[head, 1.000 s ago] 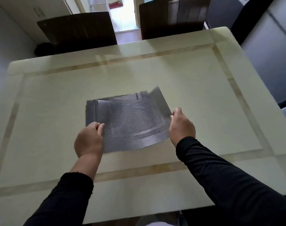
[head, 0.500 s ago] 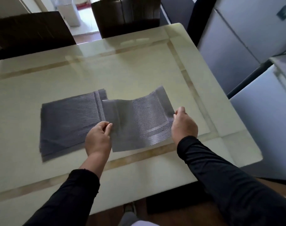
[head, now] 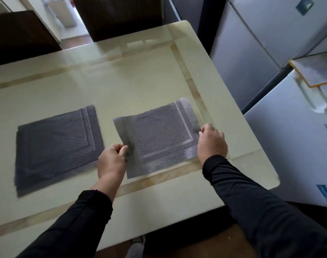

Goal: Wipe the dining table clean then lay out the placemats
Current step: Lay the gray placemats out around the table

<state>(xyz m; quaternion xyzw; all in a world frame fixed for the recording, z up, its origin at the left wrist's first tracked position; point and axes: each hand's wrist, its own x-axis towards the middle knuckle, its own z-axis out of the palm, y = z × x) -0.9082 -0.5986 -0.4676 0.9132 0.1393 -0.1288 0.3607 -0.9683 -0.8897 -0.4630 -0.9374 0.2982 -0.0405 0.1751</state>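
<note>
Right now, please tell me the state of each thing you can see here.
Right placemat: held at both side edges, left edge lifted, not yet flat.
Left placemat: lying flat on the table, untouched.
Left hand: pinches the right placemat.
Right hand: grips the right placemat.
Table: bare beyond the mats.

Cream dining table (head: 132, 86), tan inlay border; two grey woven placemats: left stack (head: 56, 146) flat, right placemat (head: 159, 138) near corner.
</note>
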